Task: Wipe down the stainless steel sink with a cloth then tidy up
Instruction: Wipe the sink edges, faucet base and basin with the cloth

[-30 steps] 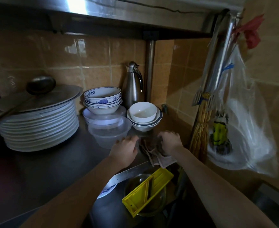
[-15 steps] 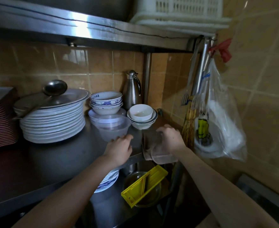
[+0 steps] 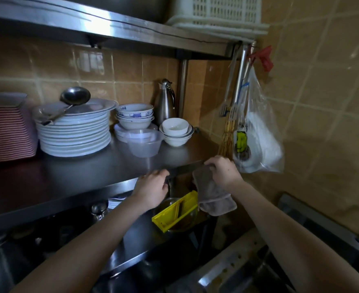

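A grey-brown cloth (image 3: 213, 195) hangs over the front right edge of the steel shelf (image 3: 102, 166). My right hand (image 3: 223, 171) grips the cloth's top at that edge. To its left, my left hand (image 3: 153, 187) rests against the shelf's front edge with its fingers curled; whether it holds the cloth's dark end I cannot tell. The stainless steel sink (image 3: 237, 271) shows at the bottom right, below my right forearm.
On the shelf stand a stack of white plates (image 3: 75, 134) with a ladle, several bowls (image 3: 134, 117), a clear plastic tub (image 3: 145, 142) and a steel jug (image 3: 165, 102). A yellow slicer (image 3: 175, 212) lies on a bowl below. A plastic bag (image 3: 258, 136) and utensils hang at right.
The cloth has come off the shelf top and now hangs over the front edge. Both hands have drawn back toward me to that edge, and the camera has pulled back and tilted up.
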Action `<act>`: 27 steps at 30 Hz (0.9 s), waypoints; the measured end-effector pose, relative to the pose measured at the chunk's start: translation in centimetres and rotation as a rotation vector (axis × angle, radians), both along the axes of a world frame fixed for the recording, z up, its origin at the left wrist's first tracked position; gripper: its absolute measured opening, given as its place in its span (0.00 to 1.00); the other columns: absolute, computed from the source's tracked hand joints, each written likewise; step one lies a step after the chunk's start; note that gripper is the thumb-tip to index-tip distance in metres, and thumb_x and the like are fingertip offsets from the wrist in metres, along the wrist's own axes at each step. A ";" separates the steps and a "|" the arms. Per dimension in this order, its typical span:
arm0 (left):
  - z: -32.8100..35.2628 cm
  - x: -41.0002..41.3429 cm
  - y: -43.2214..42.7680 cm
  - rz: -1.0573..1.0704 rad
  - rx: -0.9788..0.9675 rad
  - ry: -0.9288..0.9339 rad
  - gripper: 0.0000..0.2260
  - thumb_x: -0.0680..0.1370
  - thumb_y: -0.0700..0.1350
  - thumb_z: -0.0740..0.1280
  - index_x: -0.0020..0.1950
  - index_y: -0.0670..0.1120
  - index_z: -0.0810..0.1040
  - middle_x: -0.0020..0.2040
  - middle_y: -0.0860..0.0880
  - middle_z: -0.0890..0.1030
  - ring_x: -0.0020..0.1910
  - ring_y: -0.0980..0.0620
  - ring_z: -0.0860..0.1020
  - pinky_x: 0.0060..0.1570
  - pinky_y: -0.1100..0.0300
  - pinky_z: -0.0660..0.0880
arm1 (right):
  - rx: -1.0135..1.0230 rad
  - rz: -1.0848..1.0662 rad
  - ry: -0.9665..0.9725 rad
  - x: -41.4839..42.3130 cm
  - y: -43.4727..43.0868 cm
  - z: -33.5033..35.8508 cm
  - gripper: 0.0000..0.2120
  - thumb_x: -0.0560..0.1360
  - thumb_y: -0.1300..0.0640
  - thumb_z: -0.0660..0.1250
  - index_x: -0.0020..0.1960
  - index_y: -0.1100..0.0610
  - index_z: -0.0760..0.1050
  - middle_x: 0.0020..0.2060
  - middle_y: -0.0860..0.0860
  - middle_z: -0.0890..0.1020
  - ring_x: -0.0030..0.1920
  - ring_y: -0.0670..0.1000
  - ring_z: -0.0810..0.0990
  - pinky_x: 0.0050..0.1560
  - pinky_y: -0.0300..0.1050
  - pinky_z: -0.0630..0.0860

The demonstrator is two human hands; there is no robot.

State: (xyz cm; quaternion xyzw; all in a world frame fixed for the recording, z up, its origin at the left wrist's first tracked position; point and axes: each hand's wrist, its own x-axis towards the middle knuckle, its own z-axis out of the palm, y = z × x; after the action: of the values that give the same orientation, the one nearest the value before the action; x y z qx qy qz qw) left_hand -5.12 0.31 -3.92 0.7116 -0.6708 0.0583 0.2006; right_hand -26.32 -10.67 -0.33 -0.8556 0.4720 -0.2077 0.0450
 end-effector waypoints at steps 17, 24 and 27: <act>-11.2 -5.4 5.9 -0.021 0.270 0.100 0.17 0.76 0.46 0.59 0.66 0.50 0.69 0.60 0.45 0.75 0.58 0.41 0.74 0.56 0.48 0.70 | 0.185 -0.053 0.071 -8.0 5.2 -10.1 0.16 0.78 0.64 0.58 0.59 0.50 0.77 0.60 0.51 0.78 0.61 0.54 0.75 0.62 0.53 0.66; -13.6 -6.9 4.6 0.007 0.355 0.123 0.18 0.78 0.47 0.59 0.69 0.50 0.66 0.64 0.46 0.73 0.61 0.43 0.73 0.58 0.51 0.66 | 0.141 -0.038 0.036 -9.1 2.8 -12.8 0.17 0.77 0.67 0.59 0.59 0.52 0.77 0.57 0.51 0.79 0.58 0.55 0.77 0.62 0.54 0.68; -14.3 -7.2 4.5 0.026 0.363 0.132 0.18 0.78 0.47 0.59 0.69 0.50 0.67 0.62 0.46 0.75 0.60 0.43 0.73 0.58 0.52 0.67 | 0.108 -0.014 0.013 -9.3 2.4 -13.9 0.16 0.76 0.67 0.60 0.58 0.55 0.78 0.55 0.54 0.79 0.55 0.56 0.79 0.60 0.54 0.71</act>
State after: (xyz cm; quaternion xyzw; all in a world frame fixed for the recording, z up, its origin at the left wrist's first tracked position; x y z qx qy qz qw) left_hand -12.30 4.76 -18.26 0.7471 -0.6464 -0.1078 0.1117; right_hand -35.62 -8.28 -14.21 -0.8500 0.4886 -0.1769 0.0868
